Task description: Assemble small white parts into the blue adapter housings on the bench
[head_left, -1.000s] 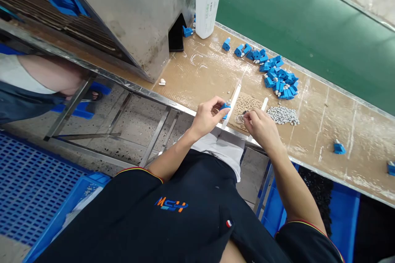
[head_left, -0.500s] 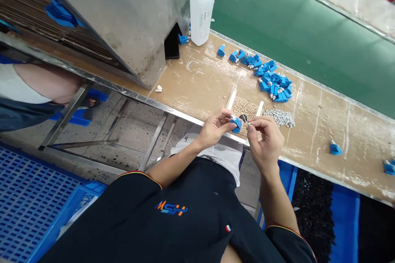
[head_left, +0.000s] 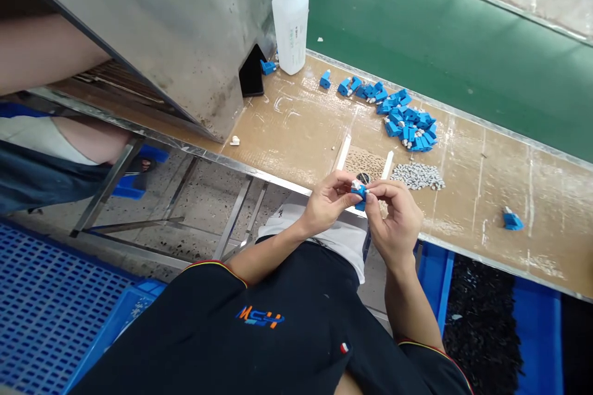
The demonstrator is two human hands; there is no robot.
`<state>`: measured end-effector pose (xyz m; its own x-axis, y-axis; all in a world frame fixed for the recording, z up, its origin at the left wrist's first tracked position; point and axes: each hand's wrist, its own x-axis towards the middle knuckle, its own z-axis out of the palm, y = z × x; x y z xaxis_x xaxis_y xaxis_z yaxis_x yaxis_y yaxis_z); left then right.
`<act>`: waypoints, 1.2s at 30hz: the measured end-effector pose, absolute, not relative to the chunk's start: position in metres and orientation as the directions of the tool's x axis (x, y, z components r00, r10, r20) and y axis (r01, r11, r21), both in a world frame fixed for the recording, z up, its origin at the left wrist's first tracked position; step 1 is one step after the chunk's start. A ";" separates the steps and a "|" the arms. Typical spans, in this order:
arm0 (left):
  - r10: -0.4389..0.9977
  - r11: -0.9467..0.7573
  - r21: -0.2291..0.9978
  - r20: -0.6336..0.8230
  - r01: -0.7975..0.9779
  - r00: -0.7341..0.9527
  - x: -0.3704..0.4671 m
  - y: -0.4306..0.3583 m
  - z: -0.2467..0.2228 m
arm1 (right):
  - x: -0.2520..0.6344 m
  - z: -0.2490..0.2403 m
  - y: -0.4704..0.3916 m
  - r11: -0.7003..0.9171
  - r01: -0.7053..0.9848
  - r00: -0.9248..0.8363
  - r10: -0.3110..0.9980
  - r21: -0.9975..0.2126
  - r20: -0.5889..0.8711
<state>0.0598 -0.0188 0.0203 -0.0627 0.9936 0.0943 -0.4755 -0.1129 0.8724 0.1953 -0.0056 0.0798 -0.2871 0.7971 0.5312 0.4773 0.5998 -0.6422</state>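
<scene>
Between thumb and fingers, my left hand holds a blue part with a white piece on it, over the table's near edge. My right hand is pinched at the right side of that part, with a tiny pale piece at its fingertips. Just behind the hands are a small round black item and a patch of small brown pieces between two white strips. A heap of small grey pieces lies to the right. Farther back is a pile of blue parts.
A white bottle with a blue cap stands beside a metal housing. One blue part lies at the right. Behind the table runs a green surface. Another person's arm shows at left.
My right hand has moved left, bringing its fingertips against the blue part in my left hand. The other person's arm has appeared at the left. The view has shifted slightly.
</scene>
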 end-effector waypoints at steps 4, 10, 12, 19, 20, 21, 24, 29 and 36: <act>0.987 -0.163 0.850 0.140 -0.502 -0.084 0.062 -0.019 0.018 | 0.196 0.078 -0.005 0.615 0.459 -0.300 0.787 -0.641 0.540; 0.974 -0.225 0.869 0.186 -0.441 -0.131 0.061 -0.021 0.013 | 0.199 0.080 -0.006 0.601 0.475 -0.350 0.799 -0.643 0.489; 0.971 -0.239 0.895 0.208 -0.377 -0.123 0.058 -0.021 0.013 | 0.200 0.082 -0.006 0.600 0.480 -0.380 0.800 -0.640 0.465; 0.931 -0.366 0.908 0.361 -0.206 -0.059 0.042 -0.021 0.011 | 0.204 0.076 -0.005 0.581 0.410 -0.408 0.806 -0.703 0.428; 0.925 -0.378 0.899 0.374 -0.220 -0.063 0.042 -0.021 0.011 | 0.204 0.073 -0.005 0.571 0.375 -0.400 0.810 -0.730 0.429; 0.923 -0.384 0.891 0.378 -0.243 -0.075 0.042 -0.021 0.012 | 0.205 0.068 -0.005 0.558 0.340 -0.390 0.816 -0.757 0.427; 0.931 -0.366 0.869 0.343 -0.334 -0.126 0.046 -0.021 0.015 | 0.206 0.056 -0.006 0.516 0.303 -0.360 0.840 -0.801 0.405; 0.987 -0.158 0.920 0.155 -0.359 -0.037 0.057 -0.021 0.028 | 0.204 0.049 -0.007 0.576 0.470 -0.242 0.813 -0.669 0.530; 0.997 -0.077 0.969 0.081 -0.237 0.008 0.074 -0.001 0.057 | 0.199 0.057 0.001 0.553 0.686 -0.090 0.709 -0.472 0.700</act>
<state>0.0742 -0.0007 0.0570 0.0082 0.9967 0.0812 -0.2365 -0.0769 0.9686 0.1985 0.0014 0.0574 -0.0904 0.7087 0.6997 0.6863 0.5534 -0.4720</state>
